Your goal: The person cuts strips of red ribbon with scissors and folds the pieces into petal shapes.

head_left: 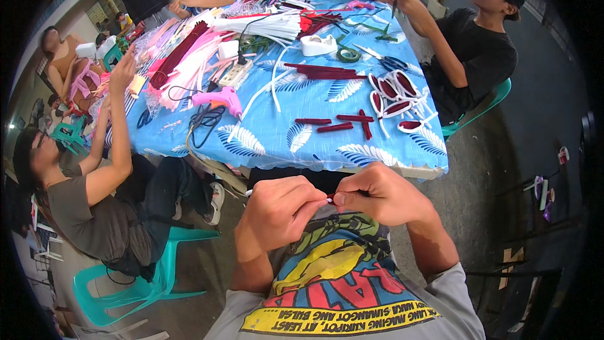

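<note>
Both my hands meet in front of my shirt, just off the table's near edge. My left hand (277, 213) pinches a white pipe cleaner (329, 200), whose other end pokes out past the knuckles. Against its tip, my right hand (385, 194) pinches a small dark red fuzzy piece, mostly hidden by the fingers. On the table before me lie short dark red pipe cleaner pieces (335, 128). Right of them sits a cluster of dark red loops edged in white (400, 85). Longer dark red pipe cleaners (324, 72) lie behind.
The blue leaf-patterned tablecloth (264, 141) also carries a pink glue gun (217, 97), a power strip (236, 73), scissors (380, 56), green tape (348, 55), a white tape dispenser (319, 45) and heaped pipe cleaners (245, 25). People sit around the table; a green chair (148, 277) stands left.
</note>
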`<state>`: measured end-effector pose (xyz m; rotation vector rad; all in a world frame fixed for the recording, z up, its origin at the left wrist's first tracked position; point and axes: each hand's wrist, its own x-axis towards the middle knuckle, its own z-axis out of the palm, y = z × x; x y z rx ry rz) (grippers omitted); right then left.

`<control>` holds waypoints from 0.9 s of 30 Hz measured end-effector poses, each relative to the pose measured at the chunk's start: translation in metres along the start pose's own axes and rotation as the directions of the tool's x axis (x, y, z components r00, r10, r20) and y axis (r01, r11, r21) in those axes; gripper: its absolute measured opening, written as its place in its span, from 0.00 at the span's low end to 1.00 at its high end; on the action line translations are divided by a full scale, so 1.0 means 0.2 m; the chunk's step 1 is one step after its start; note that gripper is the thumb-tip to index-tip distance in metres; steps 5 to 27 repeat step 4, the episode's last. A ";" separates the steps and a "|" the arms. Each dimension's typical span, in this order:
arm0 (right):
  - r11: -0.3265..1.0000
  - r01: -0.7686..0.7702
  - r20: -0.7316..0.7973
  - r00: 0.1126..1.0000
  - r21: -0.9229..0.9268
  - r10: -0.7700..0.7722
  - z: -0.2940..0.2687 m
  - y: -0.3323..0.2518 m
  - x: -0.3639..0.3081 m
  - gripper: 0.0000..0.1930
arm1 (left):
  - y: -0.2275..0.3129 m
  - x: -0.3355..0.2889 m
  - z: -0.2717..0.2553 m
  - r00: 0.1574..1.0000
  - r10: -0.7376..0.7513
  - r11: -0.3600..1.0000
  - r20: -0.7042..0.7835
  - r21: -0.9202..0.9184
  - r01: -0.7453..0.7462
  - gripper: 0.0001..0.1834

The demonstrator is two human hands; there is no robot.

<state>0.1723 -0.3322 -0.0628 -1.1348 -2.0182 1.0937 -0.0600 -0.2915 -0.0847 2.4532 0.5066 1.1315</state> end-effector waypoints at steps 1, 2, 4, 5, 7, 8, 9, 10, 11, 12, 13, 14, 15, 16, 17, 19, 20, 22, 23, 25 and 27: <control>1.000 0.011 0.004 1.000 -0.004 -0.011 0.00 0.00 0.00 0.09 | 0.00 0.00 0.00 1.000 0.018 1.000 0.004 0.001 -0.018 0.07; 1.000 0.023 0.007 1.000 -0.007 -0.023 0.00 0.00 0.00 0.10 | 0.00 0.00 -0.01 0.999 0.036 0.999 0.008 0.002 -0.036 0.08; 1.000 0.021 0.036 0.999 -0.012 -0.021 -0.01 0.00 0.00 0.09 | 0.00 0.00 -0.02 0.999 0.031 0.999 0.020 0.012 -0.032 0.08; 1.000 0.021 0.036 0.999 -0.012 -0.021 -0.01 0.00 0.00 0.09 | 0.00 0.00 -0.02 0.999 0.031 0.999 0.020 0.012 -0.032 0.08; 1.000 0.021 0.036 0.999 -0.012 -0.021 -0.01 0.00 0.00 0.09 | 0.00 0.00 -0.02 0.999 0.031 0.999 0.020 0.012 -0.032 0.08; 1.000 0.021 0.036 0.999 -0.012 -0.021 -0.01 0.00 0.00 0.09 | 0.00 0.00 -0.02 0.999 0.031 0.999 0.020 0.012 -0.032 0.08; 1.000 0.021 0.036 0.999 -0.012 -0.021 -0.01 0.00 0.00 0.09 | 0.00 0.00 -0.02 0.999 0.031 0.999 0.020 0.012 -0.032 0.08; 1.000 0.021 0.036 0.999 -0.012 -0.021 -0.01 0.00 0.00 0.09 | 0.00 0.00 -0.02 0.999 0.031 0.999 0.020 0.012 -0.032 0.08; 1.000 0.021 0.036 0.999 -0.012 -0.021 -0.01 0.00 0.00 0.09 | 0.00 0.00 -0.02 0.999 0.031 0.999 0.020 0.012 -0.032 0.08; 1.000 0.021 0.036 0.999 -0.012 -0.021 -0.01 0.00 0.00 0.09 | 0.00 0.00 -0.02 0.999 0.031 0.999 0.020 0.012 -0.032 0.08; 1.000 0.021 0.036 0.999 -0.012 -0.021 -0.01 0.00 0.00 0.09 | 0.00 0.00 -0.02 0.999 0.031 0.999 0.020 0.012 -0.032 0.08; 1.000 0.021 0.036 0.999 -0.012 -0.021 -0.01 0.00 0.00 0.09 | 0.00 0.00 -0.02 0.999 0.031 0.999 0.020 0.012 -0.032 0.08; 1.000 0.021 0.036 0.999 -0.012 -0.021 -0.01 0.00 0.00 0.09 | 0.00 0.00 -0.02 0.999 0.031 0.999 0.020 0.012 -0.032 0.08; 1.000 0.021 0.036 0.999 -0.012 -0.021 -0.01 0.00 0.00 0.09 | 0.00 0.00 -0.02 0.999 0.031 0.999 0.020 0.012 -0.032 0.08; 1.000 0.021 0.036 0.999 -0.012 -0.021 -0.01 0.00 0.00 0.09 | 0.00 0.00 -0.02 0.999 0.031 0.999 0.020 0.012 -0.032 0.08; 1.000 0.021 0.036 0.999 -0.012 -0.021 -0.01 0.00 0.00 0.09 | 0.00 0.00 -0.02 0.999 0.031 0.999 0.020 0.012 -0.032 0.08; 1.000 0.021 0.036 0.999 -0.012 -0.021 -0.01 0.00 0.00 0.09 | 0.00 0.00 -0.02 0.999 0.031 0.999 0.020 0.012 -0.032 0.08; 1.000 0.021 0.036 0.999 -0.012 -0.021 -0.01 0.00 0.00 0.09 | 0.00 0.00 -0.02 0.999 0.031 0.999 0.020 0.012 -0.032 0.08; 1.000 0.021 0.036 0.999 -0.012 -0.021 -0.01 0.00 0.00 0.09 | 0.00 0.00 -0.02 0.999 0.031 0.999 0.020 0.012 -0.032 0.08; 1.000 0.021 0.036 0.999 -0.012 -0.021 -0.01 0.00 0.00 0.09 | 0.00 0.00 -0.02 0.999 0.031 0.999 0.020 0.012 -0.032 0.08; 1.000 0.021 0.036 0.999 -0.012 -0.021 -0.01 0.00 0.00 0.09 | 0.00 0.00 -0.02 0.999 0.031 0.999 0.020 0.012 -0.032 0.08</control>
